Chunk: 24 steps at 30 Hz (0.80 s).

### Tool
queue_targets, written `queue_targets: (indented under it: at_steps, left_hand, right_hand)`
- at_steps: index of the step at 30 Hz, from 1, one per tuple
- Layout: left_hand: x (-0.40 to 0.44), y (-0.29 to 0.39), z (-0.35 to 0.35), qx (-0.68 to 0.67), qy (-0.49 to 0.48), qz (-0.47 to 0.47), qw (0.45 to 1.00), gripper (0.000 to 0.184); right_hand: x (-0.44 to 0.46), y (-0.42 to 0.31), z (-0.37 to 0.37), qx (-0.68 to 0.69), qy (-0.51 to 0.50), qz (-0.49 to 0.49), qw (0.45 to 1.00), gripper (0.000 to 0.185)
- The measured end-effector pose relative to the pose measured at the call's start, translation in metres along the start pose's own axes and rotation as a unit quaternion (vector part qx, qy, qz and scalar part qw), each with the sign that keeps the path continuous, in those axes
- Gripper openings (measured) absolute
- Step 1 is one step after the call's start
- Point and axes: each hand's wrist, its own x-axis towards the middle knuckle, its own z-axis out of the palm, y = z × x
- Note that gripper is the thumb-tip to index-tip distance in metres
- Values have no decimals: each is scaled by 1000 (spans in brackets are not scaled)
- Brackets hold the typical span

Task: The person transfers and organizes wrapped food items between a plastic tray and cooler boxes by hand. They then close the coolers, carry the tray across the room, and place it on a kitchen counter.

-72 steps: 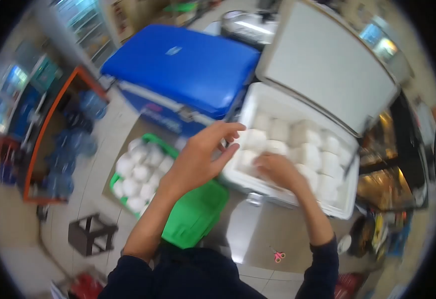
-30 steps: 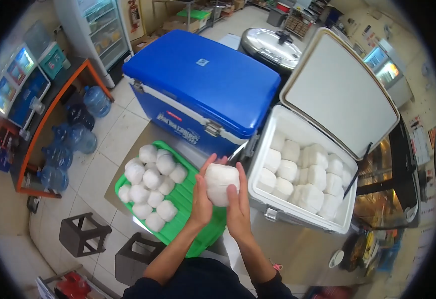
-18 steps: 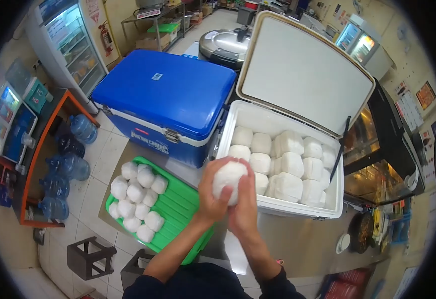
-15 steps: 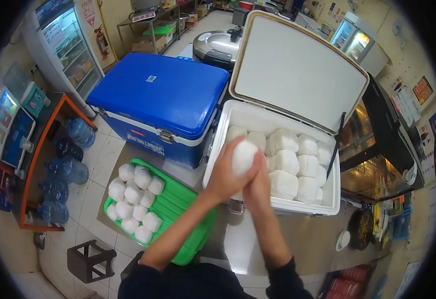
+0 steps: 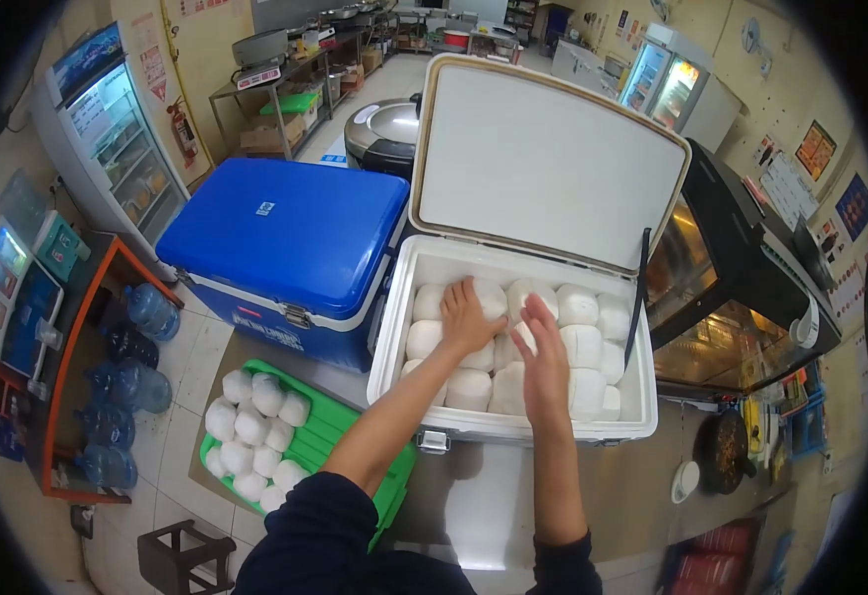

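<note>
We see plain white balls [image 5: 581, 347], a white cooler [image 5: 386, 352], a blue cooler [image 5: 290, 223] with white trim [image 5: 355, 324], a green tray [image 5: 337, 428], navy sleeves [image 5: 310, 531], an orange-edged shelf [image 5: 51, 436], blue bottles [image 5: 151, 311] and pale tiles [image 5: 181, 451] gridded with darker lines.

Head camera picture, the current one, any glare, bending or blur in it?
Head view: a pale streak of glare on the table; head view: the tall fridge on the left leans, likely wide-angle bending, and the corners go black; head view: the white balls in the open cooler look fairly sharp.
</note>
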Motion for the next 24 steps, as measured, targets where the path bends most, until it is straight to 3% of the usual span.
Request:
queue_targets:
  at_steps: [4, 6, 7, 9, 10, 12, 15, 17, 18, 20, 22, 24]
  left_hand:
    - [3, -8, -13, 41, -22, 36, 998, 114]
    - [1, -4, -26, 72, -30, 71, 994, 107]
    - [3, -5, -30, 71, -32, 67, 995, 107]
    - [9, -12, -37, 18, -79, 202, 976, 96]
    - [6, -19, -42, 14, -86, 193, 977, 96]
    - [20, -21, -52, -20, -173, 174, 969, 86]
    - [34, -30, -42, -74, -123, 110, 984, 76]
    - [23, -13, -83, -109, -126, 102, 981, 69]
    - [15, -1, -115, -141, -129, 93, 977, 63]
    - [-24, 14, -180, -300, -146, 109, 936, 48]
    - [-83, 11, -258, -416, -264, 78, 866, 41]
    - [-152, -39, -312, -519, -362, 21, 774, 39]
  right_hand:
    - [-57, 5, -13, -4, 50, -60, 997, 40]
    - [-90, 30, -19, -70, 44, -81, 993, 32]
    - [-107, 36, -17, -70, 18, -51, 996, 29]
    - [-142, 63, -14, -67, -46, 25, 996, 24]
    - [-162, 82, -13, -67, -81, 76, 992, 22]
    - [-184, 89, -7, -66, -90, 86, 990, 20]
    - [-197, 89, -6, -45, -98, 76, 991, 18]
    - [-197, 87, -9, -28, -107, 55, 992, 18]
    - [-197, 88, -13, -84, -141, 64, 984, 20]
    - [-193, 95, -19, -132, -189, 82, 970, 21]
    - [-192, 113, -23, -287, -312, 107, 899, 25]
    - [-194, 131, -19, -309, -362, 166, 864, 26]
